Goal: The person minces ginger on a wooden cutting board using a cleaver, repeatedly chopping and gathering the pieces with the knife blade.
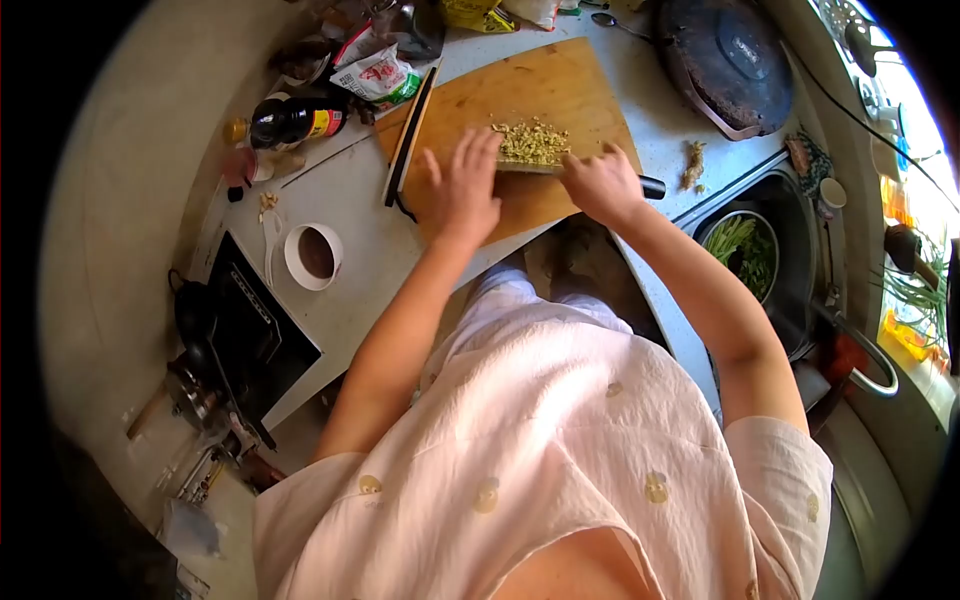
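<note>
The left hand (465, 185), fingers spread and apparently empty, is at the knife's far end; contact is unclear. Chopped bits (535, 141) lie on the board (460, 98) along the knife (530, 168), gripped by the curled right hand (603, 187). Best keep left fingertips off the edge and rock evenly.

leafy greens (735, 248) lie in a round container (775, 250) in the sink (803, 215). a dark bottle (280, 124) (red-and-yellow label (326, 123)) is near a white bowl (294, 262).

Dressed in a pale pink, softly creased, short-sleeved fabric top (560, 420) scattered with small rounded tan motifs (656, 488) and cut with an open neckline; below, wearing pale lavender cloth trousers (503, 284).
</note>
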A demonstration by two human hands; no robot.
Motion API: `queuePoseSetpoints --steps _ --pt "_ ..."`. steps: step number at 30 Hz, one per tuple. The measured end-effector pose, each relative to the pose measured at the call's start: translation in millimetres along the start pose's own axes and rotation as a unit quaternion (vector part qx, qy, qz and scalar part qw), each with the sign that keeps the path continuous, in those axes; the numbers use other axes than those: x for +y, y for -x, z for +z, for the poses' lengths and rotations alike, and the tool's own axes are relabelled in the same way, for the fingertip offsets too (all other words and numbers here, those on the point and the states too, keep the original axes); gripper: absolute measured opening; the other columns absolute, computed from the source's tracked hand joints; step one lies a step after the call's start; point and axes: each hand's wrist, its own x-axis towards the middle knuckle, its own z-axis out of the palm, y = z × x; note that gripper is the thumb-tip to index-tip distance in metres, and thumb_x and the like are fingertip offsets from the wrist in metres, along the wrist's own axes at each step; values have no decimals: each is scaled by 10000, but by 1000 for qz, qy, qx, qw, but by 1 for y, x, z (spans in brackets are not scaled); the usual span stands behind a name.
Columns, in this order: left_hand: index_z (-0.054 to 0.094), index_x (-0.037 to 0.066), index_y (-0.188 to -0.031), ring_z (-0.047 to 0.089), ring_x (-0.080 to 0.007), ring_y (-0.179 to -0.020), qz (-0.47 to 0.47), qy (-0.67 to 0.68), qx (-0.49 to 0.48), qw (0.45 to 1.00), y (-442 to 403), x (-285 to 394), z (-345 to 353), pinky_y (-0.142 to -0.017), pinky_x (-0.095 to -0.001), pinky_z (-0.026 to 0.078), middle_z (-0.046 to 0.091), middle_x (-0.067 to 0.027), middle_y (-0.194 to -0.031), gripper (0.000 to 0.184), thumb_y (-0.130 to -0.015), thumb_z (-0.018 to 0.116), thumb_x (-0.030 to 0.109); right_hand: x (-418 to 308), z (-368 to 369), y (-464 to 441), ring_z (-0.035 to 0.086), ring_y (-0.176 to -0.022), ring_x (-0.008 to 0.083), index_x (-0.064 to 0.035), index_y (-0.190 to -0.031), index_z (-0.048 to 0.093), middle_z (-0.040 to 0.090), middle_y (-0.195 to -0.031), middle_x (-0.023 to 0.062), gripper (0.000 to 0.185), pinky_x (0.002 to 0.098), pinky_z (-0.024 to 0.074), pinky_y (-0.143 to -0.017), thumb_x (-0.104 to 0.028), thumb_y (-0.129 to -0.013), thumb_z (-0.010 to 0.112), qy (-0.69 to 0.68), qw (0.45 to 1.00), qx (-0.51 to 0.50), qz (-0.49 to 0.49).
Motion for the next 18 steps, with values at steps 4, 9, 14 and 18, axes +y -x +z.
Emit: queuePoseSetpoints --steps 4,9,14,18 --pt "316 189 -1473 275 -225 -1452 -4 22 44 999 10 14 2 -1167 -651 28 363 -8 -1526 964 -666 839 122 7 6 -4 649 -621 264 -128 -811 634 663 -642 75 111 378 446 -829 -188 -869 562 -5 1000 7 -17" --pt "302 186 -1482 283 -227 -1451 -38 59 67 995 -6 -11 -2 -1154 -668 26 372 -15 -1522 983 -664 843 117 6 -54 -53 671 -722 247 -132 -814 686 694 -732 70 141 392 428 -936 -215 -872 588 64 991 -105 -43" --pt "309 191 -1483 273 -209 -1454 3 -17 82 996 -13 13 -1 -1180 -627 34 356 -1 -1532 944 -694 823 126 31 2 -26 662 -649 262 -126 -838 663 669 -644 66 252 409 471 -870 -359 -906 599 -30 999 39 -6" --pt "290 188 -1490 285 -211 -1451 -22 4 86 996 -19 -21 8 -1171 -641 18 384 -17 -1519 964 -695 830 117 17 -36 -60 669 -683 256 -122 -830 665 683 -679 71 205 400 455 -899 -299 -904 589 50 996 -67 -43"
